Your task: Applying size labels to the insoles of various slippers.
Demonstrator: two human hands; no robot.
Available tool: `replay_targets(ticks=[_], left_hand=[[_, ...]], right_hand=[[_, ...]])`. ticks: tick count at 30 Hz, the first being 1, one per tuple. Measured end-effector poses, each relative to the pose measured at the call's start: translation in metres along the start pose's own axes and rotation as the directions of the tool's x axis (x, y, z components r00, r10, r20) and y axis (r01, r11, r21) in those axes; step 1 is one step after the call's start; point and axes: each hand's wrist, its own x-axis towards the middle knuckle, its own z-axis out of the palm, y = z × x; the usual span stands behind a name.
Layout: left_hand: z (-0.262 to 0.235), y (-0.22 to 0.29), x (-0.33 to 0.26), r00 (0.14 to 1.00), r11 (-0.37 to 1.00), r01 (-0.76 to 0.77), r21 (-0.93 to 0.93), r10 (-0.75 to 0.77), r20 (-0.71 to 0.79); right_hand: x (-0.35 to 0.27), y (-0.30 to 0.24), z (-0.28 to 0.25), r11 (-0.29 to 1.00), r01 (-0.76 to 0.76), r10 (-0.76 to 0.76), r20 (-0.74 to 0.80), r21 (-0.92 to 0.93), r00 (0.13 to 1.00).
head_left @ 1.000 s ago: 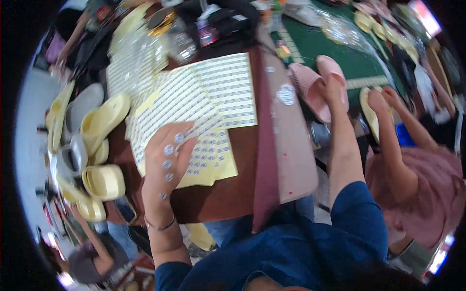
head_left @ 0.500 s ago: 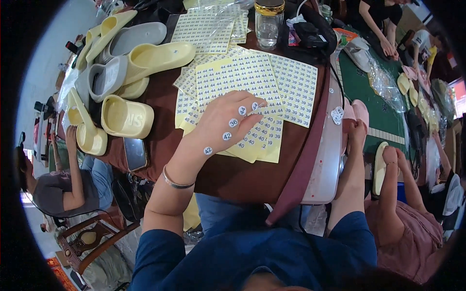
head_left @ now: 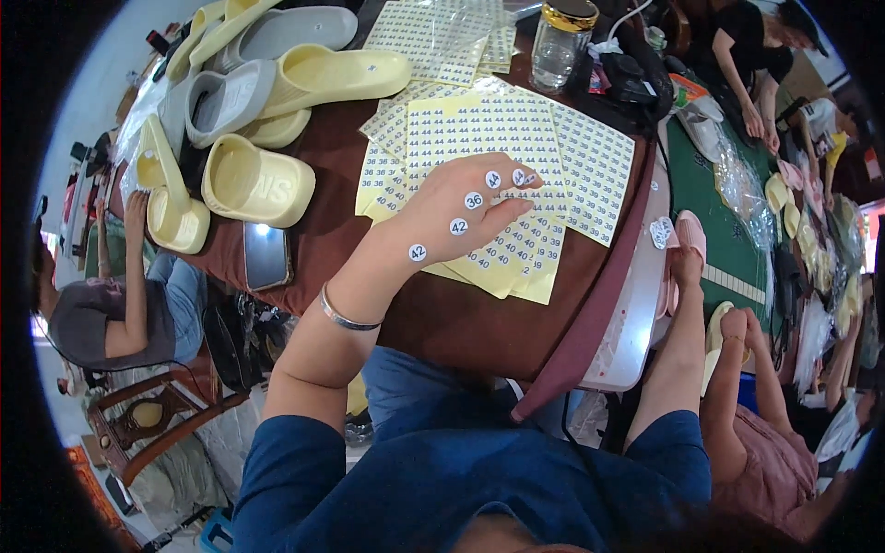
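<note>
My left hand hovers over or rests on a fan of yellow and white sticker sheets. Thumb and index finger are stretched apart with nothing between them; the other fingers are mostly hidden beneath. Several small round printed stickers cling to its back, in a row from wrist to index finger. Past the white machine or case edge on the right, my right hand grips a pink slipper, partly hidden by the edge. A clump of round stickers is stuck on that white edge.
Yellow slippers and grey slippers crowd the table's left, beside a phone. A glass jar and a black pouch stand at the back. Co-workers sit left and right; a green table lies to the right.
The whole view has shifted, so the table things appear a little further right. My left hand keeps its pose over the sheets. The pink slipper at my right hand has changed position slightly.
</note>
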Motion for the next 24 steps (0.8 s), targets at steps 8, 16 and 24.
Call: replay_targets(ticks=[8,16,24], left_hand=[[-0.003,-0.002,-0.001,1.000,1.000,-0.008,0.026,0.009,-0.010],[-0.010,-0.008,0.001,0.982,1.000,0.023,0.018,-0.020,-0.186],[-0.019,-0.011,0.005,0.903,0.955,0.139,-0.261,-0.231,-0.363]], right_hand=[[0.005,0.014,-0.019,0.997,0.017,-0.015,-0.026,0.078,1.000],[-0.039,-0.039,-0.214,0.998,0.030,-0.054,-0.501,-0.056,0.864],[-0.182,-0.199,-0.329,0.802,0.336,-0.001,-0.561,0.494,0.828]])
